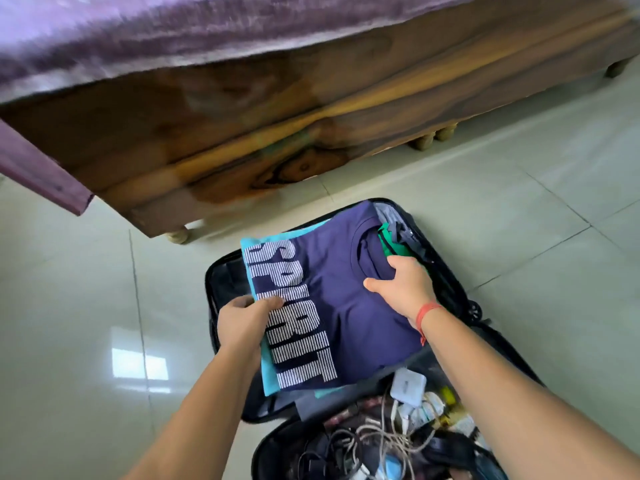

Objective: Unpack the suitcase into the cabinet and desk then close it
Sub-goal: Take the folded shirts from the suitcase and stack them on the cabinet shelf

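Home bedroom, wooden bed (242, 109) with purple bedspread (173, 26), glossy tiled floor (485, 209)

Two bare forearms (491, 375), a red thread band (427, 311) around the right wrist

Soft, bright daylight; shadows are faint. A rectangular glare patch (138, 367) shines on the glossy floor tiles (485, 209) at eight o'clock. The wooden bed frame (242, 126) from ten to two o'clock is blurred and bowed by wide-angle distortion; the suitcase (227, 271) at six o'clock is sharp.

Open suitcase (221, 289) on floor; folded navy tee (346, 306) atop.
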